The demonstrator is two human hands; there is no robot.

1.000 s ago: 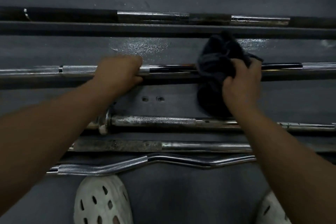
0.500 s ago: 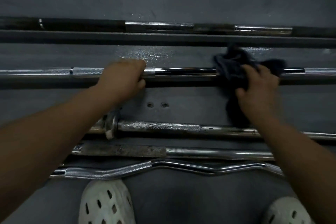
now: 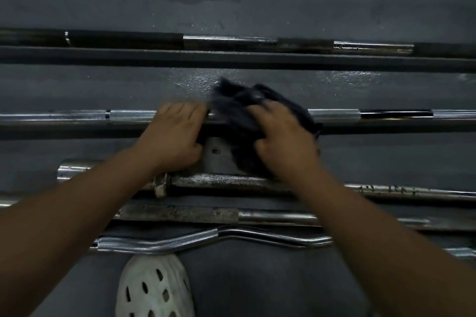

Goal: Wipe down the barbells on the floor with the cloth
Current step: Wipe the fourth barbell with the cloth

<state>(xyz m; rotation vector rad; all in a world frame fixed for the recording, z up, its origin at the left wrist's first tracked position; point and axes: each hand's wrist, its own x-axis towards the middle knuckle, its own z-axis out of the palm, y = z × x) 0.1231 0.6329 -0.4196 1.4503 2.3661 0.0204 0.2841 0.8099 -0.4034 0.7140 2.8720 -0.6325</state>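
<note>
Several steel barbells lie side by side on the dark floor. My left hand (image 3: pixel 177 134) grips the middle chrome barbell (image 3: pixel 334 114) from above. Right beside it, my right hand (image 3: pixel 286 141) holds a dark cloth (image 3: pixel 239 105) wrapped over the same bar. The cloth hangs down toward the rusty knurled bar (image 3: pixel 221 180) in front. A curved chrome bar (image 3: pixel 159 242) lies nearest to me, and a dark bar (image 3: pixel 231 42) lies farthest away. The stretch of the middle bar under both hands is hidden.
A wet patch (image 3: pixel 201 80) shines on the floor behind the cloth. A white perforated clog (image 3: pixel 154 288) sits on the floor just in front of the curved bar. A worn straight bar (image 3: pixel 180 213) lies between the rusty bar and the curved one.
My right hand slid the cloth left along the middle bar until it came close to my left hand. The left hand kept its grip in the same place.
</note>
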